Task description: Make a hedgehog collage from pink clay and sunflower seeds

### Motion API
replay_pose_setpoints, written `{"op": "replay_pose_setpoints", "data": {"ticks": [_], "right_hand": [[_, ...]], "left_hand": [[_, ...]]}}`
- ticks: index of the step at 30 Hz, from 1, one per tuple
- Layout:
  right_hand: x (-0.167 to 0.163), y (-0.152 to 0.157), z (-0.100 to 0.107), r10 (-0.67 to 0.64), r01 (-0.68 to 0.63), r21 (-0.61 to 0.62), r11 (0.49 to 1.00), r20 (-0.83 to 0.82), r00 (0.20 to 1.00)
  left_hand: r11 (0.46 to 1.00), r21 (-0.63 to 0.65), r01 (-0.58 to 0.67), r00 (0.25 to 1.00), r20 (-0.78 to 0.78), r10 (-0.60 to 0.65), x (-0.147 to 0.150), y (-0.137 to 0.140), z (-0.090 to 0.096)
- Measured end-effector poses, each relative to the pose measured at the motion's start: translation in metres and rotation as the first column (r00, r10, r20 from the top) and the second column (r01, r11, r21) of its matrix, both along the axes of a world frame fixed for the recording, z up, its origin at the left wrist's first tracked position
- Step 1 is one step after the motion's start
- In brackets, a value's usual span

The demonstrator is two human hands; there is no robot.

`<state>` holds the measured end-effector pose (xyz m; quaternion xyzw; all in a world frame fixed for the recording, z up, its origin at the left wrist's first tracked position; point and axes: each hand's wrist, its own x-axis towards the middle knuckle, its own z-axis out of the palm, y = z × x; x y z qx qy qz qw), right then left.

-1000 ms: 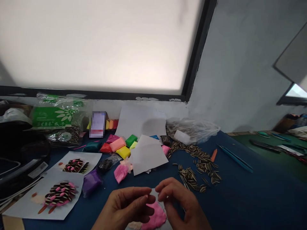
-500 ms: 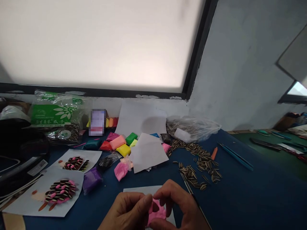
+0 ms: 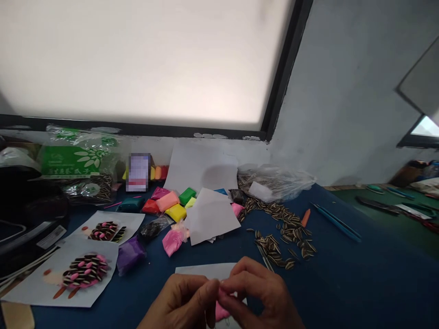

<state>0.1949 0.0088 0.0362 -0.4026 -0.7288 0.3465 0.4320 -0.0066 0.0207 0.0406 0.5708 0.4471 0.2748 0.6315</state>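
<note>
My left hand [image 3: 183, 299] and my right hand [image 3: 262, 292] meet at the fingertips, thumbs and forefingers pinched around a small bit of pink clay [image 3: 222, 291], mostly hidden by the fingers. Below them a larger patch of pink clay [image 3: 222, 313] lies on a white sheet of paper [image 3: 195, 270], partly covered by both hands. To the left are two paper pictures of hedgehogs, a nearer one [image 3: 84, 272] and a farther one [image 3: 104, 230], with sunflower seeds and pink dots on their backs.
Loose sunflower seeds [image 3: 291, 228] lie to the right, near blue tweezers [image 3: 338, 221] and an orange stick [image 3: 306, 218]. Wrapped clay packs, including a yellow one [image 3: 176, 213] and a purple one [image 3: 131, 255], surround white paper scraps [image 3: 212, 217]. A seed bag [image 3: 80, 169] stands behind.
My right hand's fingers have closed in and now touch the left fingertips. Less of the pink clay on the paper shows. The view has shifted slightly.
</note>
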Motion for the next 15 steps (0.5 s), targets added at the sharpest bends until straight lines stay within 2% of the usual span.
{"op": "replay_pose_setpoints", "data": {"ticks": [1,2,3,4,6,11,15], "right_hand": [[0.002,0.002,0.002,-0.02,0.02,-0.005,1.0,0.043,0.999],[0.005,0.004,0.004,-0.035,0.036,-0.011,0.999,0.094,0.995],[0.007,0.006,0.004,-0.055,0.058,-0.019,0.998,0.148,0.988],[0.009,0.008,0.004,-0.089,0.095,-0.024,0.995,0.191,0.978],[0.011,0.011,0.002,-0.116,0.133,-0.041,0.99,0.289,0.95],[0.011,0.01,-0.006,-0.127,0.158,-0.016,0.987,0.517,0.847],[0.013,0.008,-0.01,-0.127,0.145,0.017,0.989,0.586,0.8]], "left_hand": [[0.999,0.051,0.009,0.999,-0.053,-0.006,-0.004,0.002,-0.003],[0.988,0.151,-0.036,0.991,-0.119,0.054,-0.009,0.004,-0.007],[0.948,0.311,-0.068,0.981,-0.152,0.12,-0.014,0.007,-0.011],[0.907,0.416,-0.061,0.97,-0.19,0.152,-0.019,0.01,-0.016],[0.84,0.542,-0.018,0.961,-0.224,0.165,-0.026,0.015,-0.026],[0.739,0.646,0.194,0.929,-0.363,0.073,-0.024,0.018,-0.052],[0.725,0.602,0.334,0.833,-0.549,0.072,-0.013,0.017,-0.056]]}}
